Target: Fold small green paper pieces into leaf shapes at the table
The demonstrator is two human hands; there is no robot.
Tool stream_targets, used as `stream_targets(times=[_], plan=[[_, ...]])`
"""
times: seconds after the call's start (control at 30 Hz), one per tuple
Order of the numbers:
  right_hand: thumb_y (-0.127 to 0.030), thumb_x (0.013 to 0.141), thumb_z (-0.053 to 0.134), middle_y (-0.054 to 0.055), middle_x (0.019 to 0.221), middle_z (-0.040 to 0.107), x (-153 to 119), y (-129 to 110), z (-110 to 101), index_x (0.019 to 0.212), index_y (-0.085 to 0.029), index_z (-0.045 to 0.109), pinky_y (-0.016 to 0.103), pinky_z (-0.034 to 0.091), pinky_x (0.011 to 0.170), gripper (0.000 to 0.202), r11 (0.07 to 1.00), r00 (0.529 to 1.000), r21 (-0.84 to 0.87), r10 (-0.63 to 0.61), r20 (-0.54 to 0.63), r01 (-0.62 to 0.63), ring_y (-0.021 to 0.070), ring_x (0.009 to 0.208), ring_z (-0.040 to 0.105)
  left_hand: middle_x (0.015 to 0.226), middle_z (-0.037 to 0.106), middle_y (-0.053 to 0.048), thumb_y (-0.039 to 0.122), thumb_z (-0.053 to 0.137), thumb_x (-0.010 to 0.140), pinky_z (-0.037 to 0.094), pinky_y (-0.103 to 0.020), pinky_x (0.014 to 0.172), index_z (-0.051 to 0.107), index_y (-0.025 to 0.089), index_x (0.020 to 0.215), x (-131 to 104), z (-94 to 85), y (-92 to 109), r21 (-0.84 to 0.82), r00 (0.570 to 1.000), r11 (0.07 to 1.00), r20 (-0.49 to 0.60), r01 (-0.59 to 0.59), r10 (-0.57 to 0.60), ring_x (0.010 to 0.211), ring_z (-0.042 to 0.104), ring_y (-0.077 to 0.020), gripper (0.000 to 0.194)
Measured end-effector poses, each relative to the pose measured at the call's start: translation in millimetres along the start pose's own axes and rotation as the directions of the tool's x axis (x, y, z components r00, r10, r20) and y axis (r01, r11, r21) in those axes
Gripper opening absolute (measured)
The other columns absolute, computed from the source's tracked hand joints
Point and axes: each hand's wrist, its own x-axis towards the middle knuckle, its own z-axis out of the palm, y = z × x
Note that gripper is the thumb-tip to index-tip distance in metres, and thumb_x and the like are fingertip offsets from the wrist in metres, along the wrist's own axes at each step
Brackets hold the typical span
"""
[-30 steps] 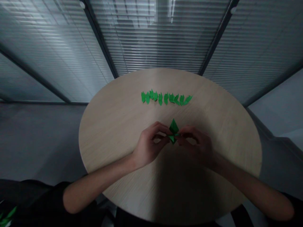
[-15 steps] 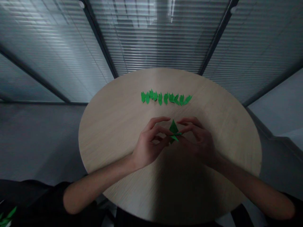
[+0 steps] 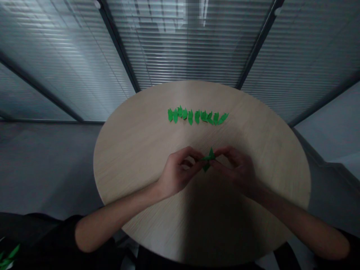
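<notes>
A small green folded-paper piece (image 3: 208,158) is held between both hands above the middle of the table. One pointed tip sticks up and another points down. My left hand (image 3: 181,168) pinches its left side between thumb and fingers. On the other side, my right hand (image 3: 237,168) grips it with thumb and fingertips, partly in shadow. The fingertips cover some of the folds. Farther back, a row of several green folded-paper pieces (image 3: 197,117) lies on the tabletop, some touching or overlapping.
The round wooden table (image 3: 126,150) stands in front of me. Behind it rise glass panels with blinds (image 3: 185,60) and dark frames. Green leaves (image 3: 9,257) show at the lower left corner. A dark shadow falls over the table's near part.
The green paper piece has been turned, and its upper tip now sits slightly lower and farther right. The fingers of both hands have curled in closer around it.
</notes>
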Motion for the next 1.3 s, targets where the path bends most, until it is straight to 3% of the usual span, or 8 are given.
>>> stream_targets(times=[0.2,0.43,0.7,0.93,1.07,1.3], plan=[[-0.036,0.089,0.077,0.004,0.088,0.079,0.5,2.9,1.0,0.091,-0.023,0.075,0.035,0.062,0.078,0.013,0.991,0.991,0.066,0.116,0.065,-0.12,0.021,0.083,0.076,0.081,0.071,-0.004,0.034,0.083,0.083,0.057,-0.021,0.053,0.071,0.014,0.089,4.5,1.0,-0.2,-0.189,0.99,0.971,0.008,0.143,-0.144,0.061,0.065,-0.0115,0.025],[-0.04,0.092,0.076,0.004,0.087,0.079,1.5,3.9,0.8,0.09,-0.023,0.077,0.033,0.062,0.076,0.017,0.974,0.978,0.117,0.181,0.102,-0.193,0.0206,0.081,0.075,0.079,0.073,-0.005,0.038,0.082,0.084,0.058,-0.021,0.054,0.074,0.012,0.089,5.3,0.1,1.2,-0.195,0.973,0.954,0.101,0.226,-0.209,0.059,0.066,-0.0116,0.027],[-0.04,0.092,0.075,0.003,0.086,0.079,1.7,5.9,3.3,0.091,-0.021,0.077,0.028,0.061,0.07,0.019,0.933,0.952,0.216,0.252,0.174,-0.287,0.0172,0.078,0.075,0.071,0.071,-0.004,0.039,0.081,0.085,0.055,-0.02,0.052,0.069,0.013,0.081,6.1,1.3,-0.7,-0.211,0.97,0.947,0.086,0.241,-0.227,0.056,0.064,-0.0104,0.029],[-0.041,0.09,0.077,0.001,0.077,0.075,1.0,8.4,2.5,0.084,-0.021,0.075,0.025,0.057,0.064,0.021,0.929,0.952,0.226,0.261,0.157,-0.292,0.0148,0.071,0.071,0.072,0.071,-0.004,0.043,0.078,0.087,0.057,-0.023,0.055,0.068,0.013,0.085,5.9,2.3,-3.4,-0.23,0.952,0.929,0.168,0.291,-0.257,0.059,0.066,-0.0123,0.032],[-0.042,0.089,0.078,0.002,0.078,0.075,3.0,8.3,2.9,0.084,-0.019,0.075,0.025,0.058,0.066,0.023,0.915,0.942,0.238,0.29,0.171,-0.325,0.0151,0.072,0.071,0.071,0.071,-0.004,0.042,0.078,0.087,0.055,-0.021,0.054,0.067,0.012,0.084,5.5,2.7,-4.1,-0.22,0.955,0.933,0.149,0.284,-0.256,0.058,0.065,-0.011,0.032],[-0.044,0.091,0.074,0.003,0.081,0.071,3.3,5.6,2.0,0.087,-0.018,0.073,0.026,0.053,0.066,0.026,0.919,0.904,0.165,0.297,0.309,-0.358,0.0154,0.074,0.066,0.07,0.071,-0.003,0.039,0.077,0.088,0.056,-0.021,0.055,0.065,0.012,0.084,6.6,2.4,-3.4,-0.246,0.966,0.935,0.094,0.257,-0.241,0.057,0.066,-0.0109,0.03]])
